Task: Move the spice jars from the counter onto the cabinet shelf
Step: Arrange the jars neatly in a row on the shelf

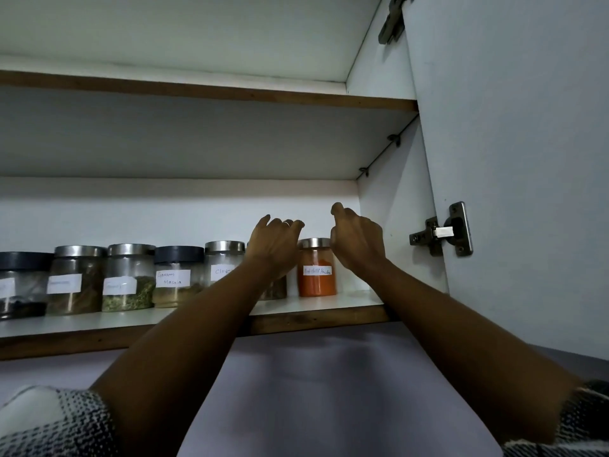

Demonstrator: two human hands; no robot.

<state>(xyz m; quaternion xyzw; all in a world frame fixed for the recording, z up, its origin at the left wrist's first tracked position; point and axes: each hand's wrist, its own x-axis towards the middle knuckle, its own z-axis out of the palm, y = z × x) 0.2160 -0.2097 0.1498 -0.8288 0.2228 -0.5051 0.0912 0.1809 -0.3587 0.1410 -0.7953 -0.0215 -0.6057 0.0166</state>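
Several labelled spice jars stand in a row on the lower cabinet shelf (329, 306). At the right end is a jar of orange-red powder (317, 275) with a steel lid. Left of it, a jar (275, 291) is mostly hidden behind my left forearm. Further left stand the clove jar (221, 262), the garam masala jar (176, 280) with a black lid, and a jar of green herbs (128, 282). My left hand (275, 244) hovers with curled fingers just left of the orange jar's lid. My right hand (357, 240) hangs just right of that lid. Neither hand holds anything.
The cabinet's right wall (395, 225) stands close beside the orange jar. The open cabinet door (510, 159) with its hinge (443, 232) is on the right. An upper shelf (214, 92) runs above. Two more jars (74, 280) stand at the far left.
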